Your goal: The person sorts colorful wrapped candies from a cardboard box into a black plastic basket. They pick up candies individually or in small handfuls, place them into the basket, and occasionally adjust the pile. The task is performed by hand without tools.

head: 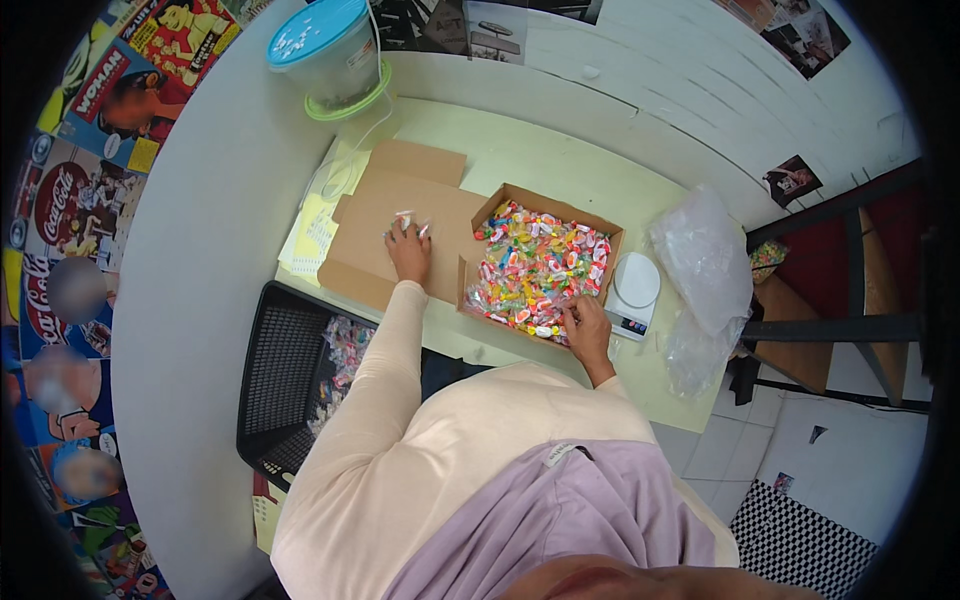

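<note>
An open cardboard box (615,238), full of small wrapped candies (536,262) in many colours, stands on the pale green table. Its wide lid (442,196) lies folded out flat to the left. On that lid rests my left hand (410,253), fingers spread, at a few clear-wrapped pieces (406,217); whether it grips any cannot be told. My right hand (589,330) is at the box's near right corner, its fingertips bent down at the candies by the rim. What those fingertips hold is too small to tell.
A white kitchen scale (636,289) stands right of the box, with clear plastic bags (701,255) beyond it. A black plastic basket (281,375) with wrapped pieces is at the lower left. A tub with a blue lid (322,34) stands at the back left, near a white cable.
</note>
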{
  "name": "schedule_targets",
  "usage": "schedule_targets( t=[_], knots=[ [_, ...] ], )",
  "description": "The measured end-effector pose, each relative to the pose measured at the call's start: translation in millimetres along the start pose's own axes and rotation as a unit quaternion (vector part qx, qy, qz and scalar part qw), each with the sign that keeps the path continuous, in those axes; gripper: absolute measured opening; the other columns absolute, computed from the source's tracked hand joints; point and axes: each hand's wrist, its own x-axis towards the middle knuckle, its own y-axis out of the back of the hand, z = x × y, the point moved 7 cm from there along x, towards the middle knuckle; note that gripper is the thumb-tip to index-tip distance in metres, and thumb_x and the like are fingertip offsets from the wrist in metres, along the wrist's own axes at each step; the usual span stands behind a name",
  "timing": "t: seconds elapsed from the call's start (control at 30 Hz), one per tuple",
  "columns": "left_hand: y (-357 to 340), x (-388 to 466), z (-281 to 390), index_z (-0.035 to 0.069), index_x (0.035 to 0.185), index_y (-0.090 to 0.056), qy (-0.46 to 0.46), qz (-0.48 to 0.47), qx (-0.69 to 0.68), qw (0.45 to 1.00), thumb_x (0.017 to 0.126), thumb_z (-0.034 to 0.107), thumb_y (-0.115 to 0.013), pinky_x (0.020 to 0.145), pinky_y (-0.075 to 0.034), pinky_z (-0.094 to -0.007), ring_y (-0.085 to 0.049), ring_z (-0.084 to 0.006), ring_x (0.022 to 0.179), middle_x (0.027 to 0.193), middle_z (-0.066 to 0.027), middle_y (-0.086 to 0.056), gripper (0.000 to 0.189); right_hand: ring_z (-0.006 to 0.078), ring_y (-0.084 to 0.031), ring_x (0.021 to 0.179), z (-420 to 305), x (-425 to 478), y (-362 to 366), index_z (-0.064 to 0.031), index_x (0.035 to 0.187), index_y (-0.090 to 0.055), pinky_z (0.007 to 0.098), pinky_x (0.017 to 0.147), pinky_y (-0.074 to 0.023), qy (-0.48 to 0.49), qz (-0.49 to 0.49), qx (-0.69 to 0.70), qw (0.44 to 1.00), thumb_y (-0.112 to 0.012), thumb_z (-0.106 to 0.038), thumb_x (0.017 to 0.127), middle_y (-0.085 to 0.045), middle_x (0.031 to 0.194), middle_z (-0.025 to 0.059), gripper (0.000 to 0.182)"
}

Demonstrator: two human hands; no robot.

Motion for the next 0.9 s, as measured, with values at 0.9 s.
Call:
schedule_targets(
  t=[0.9],
  knots=[
    [171, -159, -159, 0.004, 0.134, -0.044, 0.383, -0.132, 0.159, 0.9, 0.078, 0.021, -0.074, 0.104, -0.035, -0.0527, -0.035, -0.0523, 0.126, 0.135, -0.0298, -0.042, 0.067, 0.0119, -0.06, 0.071, 43, -3, -7, -0.0002, 0.091, -0.061, 0.0279, 0.064, -0.0478, -0.241, 0.001, 0.268, 0.933, -0.065, -0.004, 0.085, -0.064, 0.079, 0.0062, 0.008]
  ],
)
